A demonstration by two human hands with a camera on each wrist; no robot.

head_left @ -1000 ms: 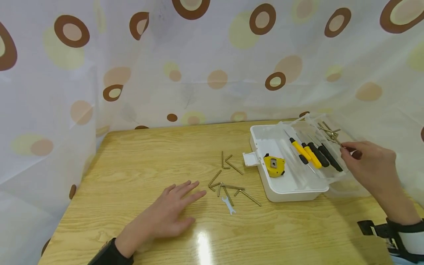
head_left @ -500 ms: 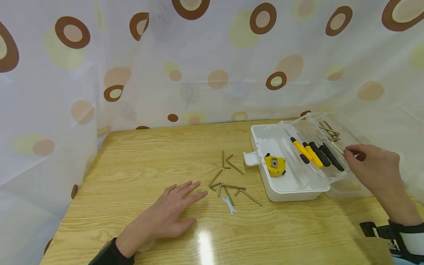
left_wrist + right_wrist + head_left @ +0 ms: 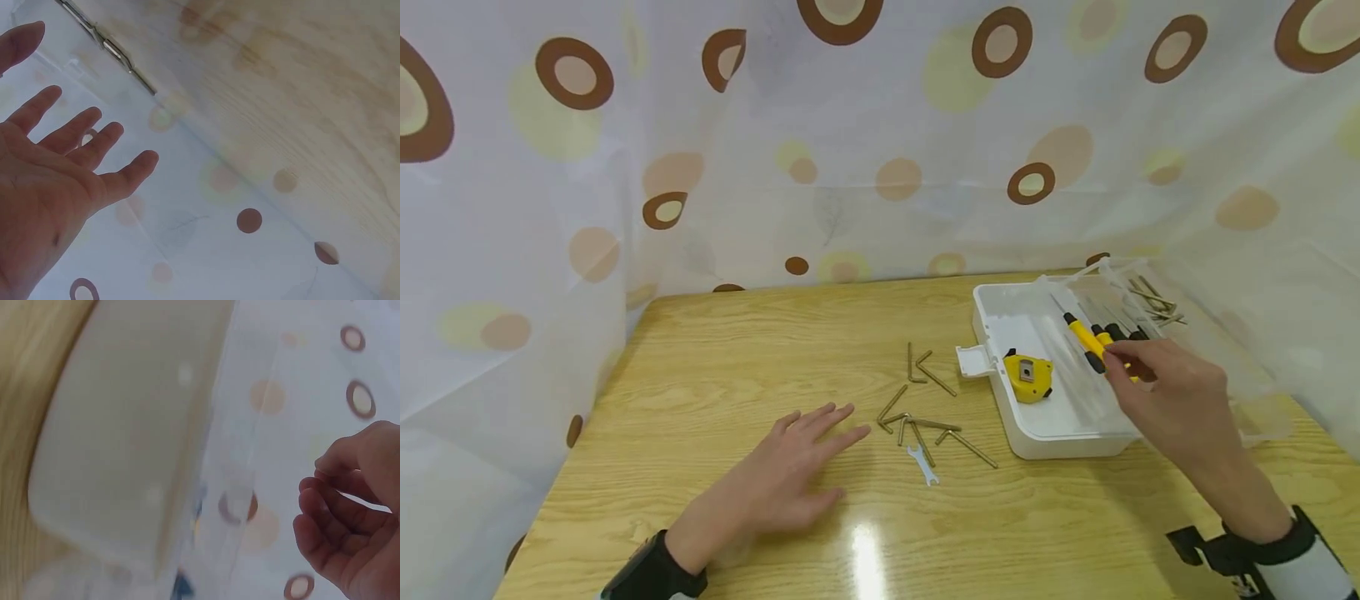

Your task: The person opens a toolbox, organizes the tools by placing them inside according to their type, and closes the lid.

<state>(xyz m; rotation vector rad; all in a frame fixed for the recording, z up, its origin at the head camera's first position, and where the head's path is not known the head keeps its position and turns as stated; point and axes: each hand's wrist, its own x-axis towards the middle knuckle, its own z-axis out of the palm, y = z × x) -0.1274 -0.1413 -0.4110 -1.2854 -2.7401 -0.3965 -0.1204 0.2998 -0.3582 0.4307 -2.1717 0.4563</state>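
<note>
Loosely, the left hand [image 3: 790, 475] spreads its fingers just beside the hex keys [image 3: 934, 423], probably strewn flat for easy picking. The right hand [image 3: 1176, 400] curls over the screwdrivers [image 3: 1084, 335], fingertips together, nothing visible between them. The toolbox [image 3: 1067, 448] bounds room rightward; the tabletop [image 3: 760, 350] runs left and back to the curtain [image 3: 850, 125].

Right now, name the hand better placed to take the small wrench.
Probably the left hand: it looks empty and nearer the wrench, while the right hand is over by the white box.
</note>
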